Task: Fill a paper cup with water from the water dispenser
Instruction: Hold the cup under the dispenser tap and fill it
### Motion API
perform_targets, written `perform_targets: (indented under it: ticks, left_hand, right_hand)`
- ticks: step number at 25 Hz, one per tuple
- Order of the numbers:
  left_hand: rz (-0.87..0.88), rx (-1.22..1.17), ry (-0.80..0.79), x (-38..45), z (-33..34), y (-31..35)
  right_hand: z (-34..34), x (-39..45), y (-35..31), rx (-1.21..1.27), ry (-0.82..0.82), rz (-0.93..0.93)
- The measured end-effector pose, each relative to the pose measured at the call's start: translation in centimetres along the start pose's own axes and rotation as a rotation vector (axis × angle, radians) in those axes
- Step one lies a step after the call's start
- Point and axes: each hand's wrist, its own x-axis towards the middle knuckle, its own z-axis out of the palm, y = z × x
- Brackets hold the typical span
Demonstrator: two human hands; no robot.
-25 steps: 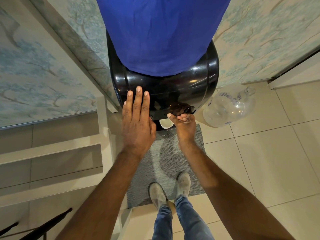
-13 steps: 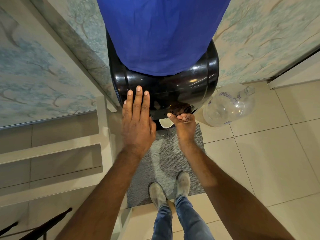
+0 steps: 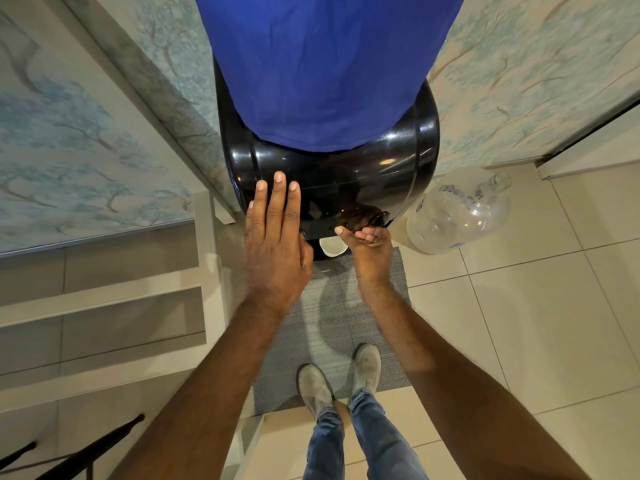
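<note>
A black water dispenser [image 3: 346,174] stands ahead of me, its top under a blue cloth cover [image 3: 329,64]. A white paper cup [image 3: 331,246] stands upright in the recess under the taps, between my two hands. My left hand [image 3: 275,244] lies flat against the dispenser's front with fingers straight, holding nothing. My right hand [image 3: 370,249] is to the right of the cup, fingers curled on a black tap lever [image 3: 380,217], thumb pointing left over the cup's rim. The cup's inside is too small to read for water.
An empty clear water jug [image 3: 457,216] lies on the tiled floor right of the dispenser. A grey mat [image 3: 332,317] lies under my shoes [image 3: 341,379]. White steps [image 3: 104,299] and a dark railing [image 3: 86,452] are on the left. Patterned walls flank the dispenser.
</note>
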Motion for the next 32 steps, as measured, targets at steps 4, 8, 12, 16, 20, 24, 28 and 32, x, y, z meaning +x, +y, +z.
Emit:
perform_targets:
  ticks: [4, 8, 12, 16, 20, 24, 28, 32]
  left_hand:
    - [-0.008, -0.005, -0.014, 0.0, -0.1, 0.1]
    - [-0.015, -0.008, -0.024, 0.0, -0.3, 0.2]
    - [-0.020, -0.005, -0.037, 0.0, -0.4, 0.3]
    - [-0.023, -0.010, -0.044, 0.0, -0.4, 0.3]
    - [-0.019, -0.002, -0.035, 0.0, -0.3, 0.2]
    - [-0.007, 0.005, -0.015, -0.1, -0.2, 0.2]
    - [0.001, 0.005, 0.003, 0.0, -0.2, 0.2]
    - [0.002, 0.006, -0.003, 0.0, -0.3, 0.2]
  right_hand:
    - [0.0, 0.0, 0.0, -0.003, 0.000, -0.007]
    - [-0.1, -0.1, -0.1, -0.013, 0.002, -0.014]
    - [-0.1, -0.2, -0.1, -0.012, 0.001, -0.012]
    - [0.0, -0.2, -0.1, -0.011, 0.007, -0.013]
    - [-0.1, -0.2, 0.0, -0.012, -0.002, -0.012]
    - [-0.1, -0.1, 0.0, 0.006, -0.008, -0.012]
    - [-0.3, -0.1, 0.4, 0.006, -0.021, -0.021]
    - [-0.9, -0.3, 1.4, -0.040, -0.021, -0.004]
